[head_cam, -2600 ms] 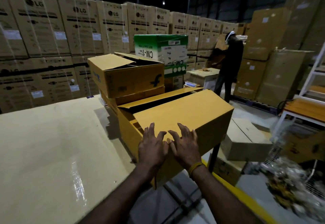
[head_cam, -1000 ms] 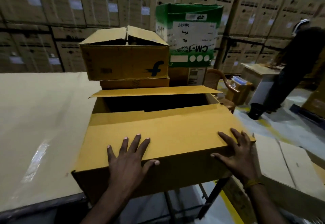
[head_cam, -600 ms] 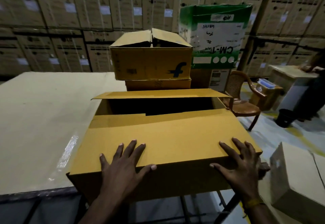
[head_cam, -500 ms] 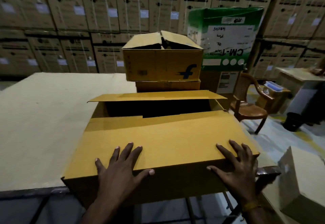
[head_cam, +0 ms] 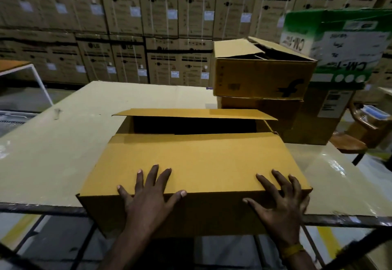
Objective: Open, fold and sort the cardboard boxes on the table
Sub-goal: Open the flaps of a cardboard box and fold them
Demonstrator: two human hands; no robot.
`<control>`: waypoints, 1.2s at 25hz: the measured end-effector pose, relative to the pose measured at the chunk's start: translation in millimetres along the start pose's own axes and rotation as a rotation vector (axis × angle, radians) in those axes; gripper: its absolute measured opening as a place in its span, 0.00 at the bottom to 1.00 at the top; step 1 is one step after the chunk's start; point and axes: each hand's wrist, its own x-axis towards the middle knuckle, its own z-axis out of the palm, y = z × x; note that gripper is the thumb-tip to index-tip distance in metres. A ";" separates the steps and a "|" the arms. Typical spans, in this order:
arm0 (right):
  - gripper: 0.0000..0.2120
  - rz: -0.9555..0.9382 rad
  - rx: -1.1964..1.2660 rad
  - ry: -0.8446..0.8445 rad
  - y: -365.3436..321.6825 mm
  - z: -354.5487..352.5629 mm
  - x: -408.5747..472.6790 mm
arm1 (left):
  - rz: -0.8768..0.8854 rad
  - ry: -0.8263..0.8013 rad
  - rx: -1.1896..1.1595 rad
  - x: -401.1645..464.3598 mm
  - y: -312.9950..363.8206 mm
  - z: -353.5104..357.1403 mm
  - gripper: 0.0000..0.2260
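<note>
A large yellow-brown cardboard box (head_cam: 197, 163) sits at the near edge of the table (head_cam: 53, 146), overhanging it toward me. Its near top flap lies flat; the far flap stands half raised over a dark opening. My left hand (head_cam: 148, 193) presses flat on the near flap with fingers spread, thumb over the front edge. My right hand (head_cam: 282, 199) lies spread over the box's near right corner. Behind, to the right, a second box with a blue "f" logo (head_cam: 261, 77) sits with loose flaps on a flatter box (head_cam: 258, 108).
A green and white carton (head_cam: 339, 43) stands on a brown carton behind the stack. A brown chair (head_cam: 356, 134) holding a small container is at the right. Stacked LG cartons (head_cam: 148, 15) wall the background. A white frame (head_cam: 38, 79) is at the left.
The view has swung left, and the box has been drawn along the table edge toward its middle. Both hands keep the same flat hold on its near flap and corner.
</note>
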 end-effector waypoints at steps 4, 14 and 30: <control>0.35 0.016 0.002 -0.009 -56.5 30.5 -6.9 | -0.017 0.039 -0.036 7.9 -51.4 -3.9 0.33; 0.35 0.057 -0.017 -0.073 -150.1 65.9 -8.1 | -0.113 0.035 -0.089 32.6 -126.5 -32.5 0.33; 0.32 -0.004 0.008 -0.300 -262.2 162.7 53.2 | -0.320 0.091 -0.115 123.7 -210.0 -49.7 0.27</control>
